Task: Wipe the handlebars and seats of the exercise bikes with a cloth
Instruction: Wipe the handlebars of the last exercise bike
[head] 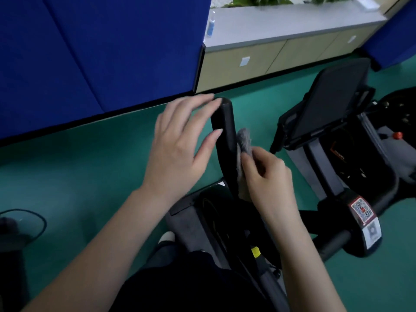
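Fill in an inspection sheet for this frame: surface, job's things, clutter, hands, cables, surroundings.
Surface: green floor.
Job's things: black handlebar stands upright; grey cloth lies against its right side.
Clutter: blue bottle on the counter.
Hands: left hand open, fingers spread by the handlebar's top, contact unclear; right hand pinches the grey cloth.
Cables: thin dark cable loop on the floor, far left.
Surroundings: blue wall panels; bike console to the right; QR sticker on the frame.
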Motion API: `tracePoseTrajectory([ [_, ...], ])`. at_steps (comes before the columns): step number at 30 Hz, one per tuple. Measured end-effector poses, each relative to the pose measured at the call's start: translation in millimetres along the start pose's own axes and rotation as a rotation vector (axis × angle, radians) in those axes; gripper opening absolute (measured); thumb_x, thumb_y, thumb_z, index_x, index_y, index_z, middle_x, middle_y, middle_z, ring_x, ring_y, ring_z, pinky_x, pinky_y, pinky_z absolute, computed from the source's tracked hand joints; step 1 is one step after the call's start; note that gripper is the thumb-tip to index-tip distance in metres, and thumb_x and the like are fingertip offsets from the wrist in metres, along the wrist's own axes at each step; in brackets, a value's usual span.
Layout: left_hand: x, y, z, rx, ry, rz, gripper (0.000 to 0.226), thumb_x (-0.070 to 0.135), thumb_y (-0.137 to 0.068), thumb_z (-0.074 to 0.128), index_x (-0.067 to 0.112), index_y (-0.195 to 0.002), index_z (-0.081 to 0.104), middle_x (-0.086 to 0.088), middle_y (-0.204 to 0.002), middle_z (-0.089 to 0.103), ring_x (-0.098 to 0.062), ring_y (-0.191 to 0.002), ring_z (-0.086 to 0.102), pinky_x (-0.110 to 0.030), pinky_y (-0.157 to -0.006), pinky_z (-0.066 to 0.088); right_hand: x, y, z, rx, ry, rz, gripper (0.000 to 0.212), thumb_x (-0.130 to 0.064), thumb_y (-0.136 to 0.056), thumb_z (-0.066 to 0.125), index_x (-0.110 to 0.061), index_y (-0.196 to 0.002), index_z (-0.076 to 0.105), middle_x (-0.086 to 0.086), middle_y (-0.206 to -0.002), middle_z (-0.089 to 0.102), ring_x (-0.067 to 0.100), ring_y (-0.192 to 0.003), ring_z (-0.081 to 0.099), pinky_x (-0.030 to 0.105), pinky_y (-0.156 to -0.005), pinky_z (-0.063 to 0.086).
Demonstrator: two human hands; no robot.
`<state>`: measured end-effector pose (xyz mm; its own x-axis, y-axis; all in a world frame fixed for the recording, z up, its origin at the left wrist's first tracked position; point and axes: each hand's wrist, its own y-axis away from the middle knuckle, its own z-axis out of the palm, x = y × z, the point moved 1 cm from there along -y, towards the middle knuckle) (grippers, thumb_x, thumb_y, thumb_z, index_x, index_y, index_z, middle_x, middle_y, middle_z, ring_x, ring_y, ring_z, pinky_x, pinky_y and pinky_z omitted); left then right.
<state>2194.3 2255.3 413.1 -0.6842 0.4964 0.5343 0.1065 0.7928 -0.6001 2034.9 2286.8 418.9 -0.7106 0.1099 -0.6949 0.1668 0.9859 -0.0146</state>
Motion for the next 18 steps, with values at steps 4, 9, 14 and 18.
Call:
tracePoseTrajectory([
  [4, -2, -22, 4, -0.076, -0.078, 0.287, 0.023, 0.022, -0.095, 0.058, 0.008, -0.11, 0.069, -0.004, -0.124, 0.062, -0.024, -0.123, 0.05, -0.035, -0.104, 0.029, 1, 13, -1, 0.157, -0.011, 0.018, 0.01, -0.017, -0.088, 0.063, -0.022, -0.09, 0.071, -0.002, -0.081, 0.061, -0.002, -0.071, 0.053, 0.001, -0.067, 0.034],
  [9, -5, -44, 13, -0.18, -0.084, 0.411, 0.02, 0.023, -0.092, 0.059, 0.009, -0.09, 0.073, -0.003, -0.101, 0.068, -0.025, -0.112, 0.058, -0.038, -0.108, 0.028, -5, 17, 8, 0.265, -0.011, -0.026, 0.008, -0.013, -0.084, 0.067, -0.017, -0.09, 0.063, -0.001, -0.082, 0.062, 0.006, -0.075, 0.054, 0.008, -0.067, 0.036],
  [14, -7, -53, 21, -0.247, -0.028, 0.402, 0.022, 0.02, -0.09, 0.06, 0.006, -0.077, 0.071, -0.006, -0.081, 0.063, -0.029, -0.09, 0.059, -0.04, -0.101, 0.036, 2, 30, 2, 0.355, -0.072, 0.005, 0.006, -0.012, -0.083, 0.07, -0.016, -0.086, 0.07, 0.0, -0.082, 0.064, 0.004, -0.078, 0.058, 0.009, -0.072, 0.041],
  [18, -8, -54, 20, -0.239, -0.019, 0.4, 0.023, 0.021, -0.089, 0.061, 0.007, -0.073, 0.071, -0.004, -0.079, 0.063, -0.027, -0.087, 0.058, -0.037, -0.097, 0.034, -10, 33, 13, 0.409, -0.058, -0.1, 0.01, -0.007, -0.081, 0.071, -0.007, -0.091, 0.072, 0.003, -0.088, 0.061, 0.004, -0.084, 0.055, 0.008, -0.079, 0.039],
])
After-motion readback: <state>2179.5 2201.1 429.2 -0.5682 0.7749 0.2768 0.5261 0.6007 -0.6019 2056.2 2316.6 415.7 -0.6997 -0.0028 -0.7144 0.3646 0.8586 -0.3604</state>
